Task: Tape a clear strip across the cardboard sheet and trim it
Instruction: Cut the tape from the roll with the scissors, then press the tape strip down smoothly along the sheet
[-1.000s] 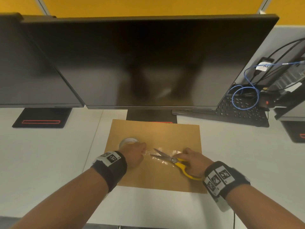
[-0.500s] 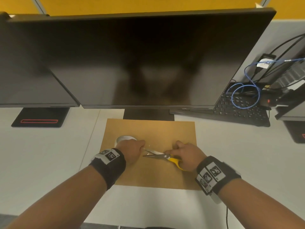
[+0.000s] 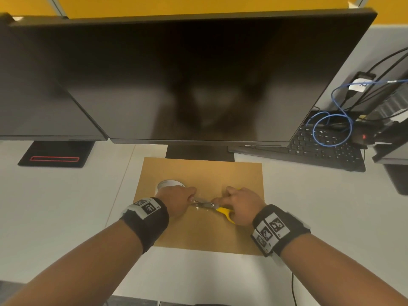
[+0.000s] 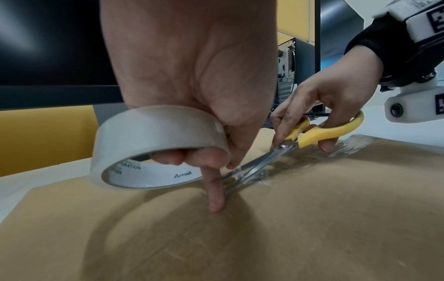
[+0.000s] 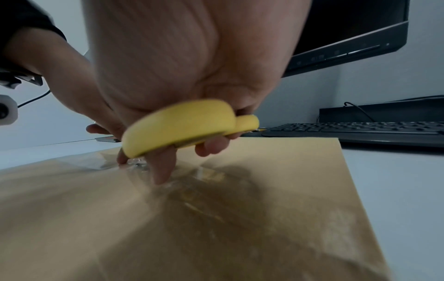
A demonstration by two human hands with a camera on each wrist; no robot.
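A brown cardboard sheet (image 3: 199,173) lies flat on the white desk. My left hand (image 3: 178,198) grips a roll of clear tape (image 4: 153,133), fingers hooked through its core, one finger pressing down on the cardboard (image 4: 312,228). A clear tape strip (image 4: 346,146) runs from the roll to the right across the sheet. My right hand (image 3: 241,204) holds yellow-handled scissors (image 3: 220,209) by the loops (image 5: 182,123). The blades (image 4: 254,165) are nearly closed on the strip right beside the left fingers. The roll (image 3: 170,184) peeks out behind the left hand.
A large dark monitor (image 3: 198,74) stands just behind the sheet, its base (image 3: 199,152) touching the far edge. A second monitor (image 3: 33,96) is at left. A black keyboard (image 3: 320,149) with a blue cable (image 3: 331,129) lies at right.
The scissors moved left along the strip toward my left hand and their blades went from wide apart to nearly closed. My right hand followed them left.
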